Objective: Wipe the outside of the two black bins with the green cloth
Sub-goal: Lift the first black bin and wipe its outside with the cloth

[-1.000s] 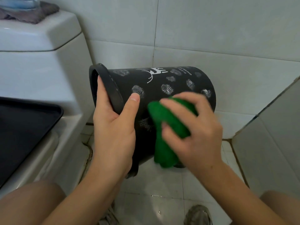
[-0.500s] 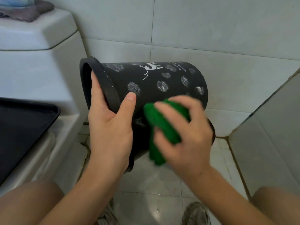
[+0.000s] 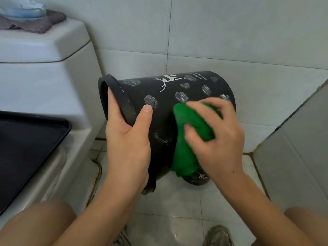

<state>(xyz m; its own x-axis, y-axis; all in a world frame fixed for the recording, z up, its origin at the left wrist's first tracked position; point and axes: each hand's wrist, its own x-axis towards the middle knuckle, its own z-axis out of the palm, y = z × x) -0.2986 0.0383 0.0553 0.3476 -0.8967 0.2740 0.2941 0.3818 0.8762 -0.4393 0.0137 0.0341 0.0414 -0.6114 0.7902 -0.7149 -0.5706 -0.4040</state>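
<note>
A black bin [image 3: 165, 93] with white scribble spots and a white logo is held on its side in the air, its open end to the left. My left hand [image 3: 127, 144] grips its rim, fingers inside, thumb on the outer wall. My right hand [image 3: 216, 137] presses the bunched green cloth [image 3: 186, 139] against the bin's near side, towards its base. Below the cloth, a small part of a second black bin [image 3: 198, 180] shows on the floor, mostly hidden.
A white toilet tank [image 3: 44, 77] stands at the left with folded cloths [image 3: 32, 20] on its lid. A black tray [image 3: 26, 146] lies on the toilet at the left edge. Tiled walls close in behind and at the right. My knees and shoes frame the wet floor tiles.
The green cloth and my right hand have shifted slightly along the bin's side in a wiping motion. My left hand keeps the same grip on the rim.
</note>
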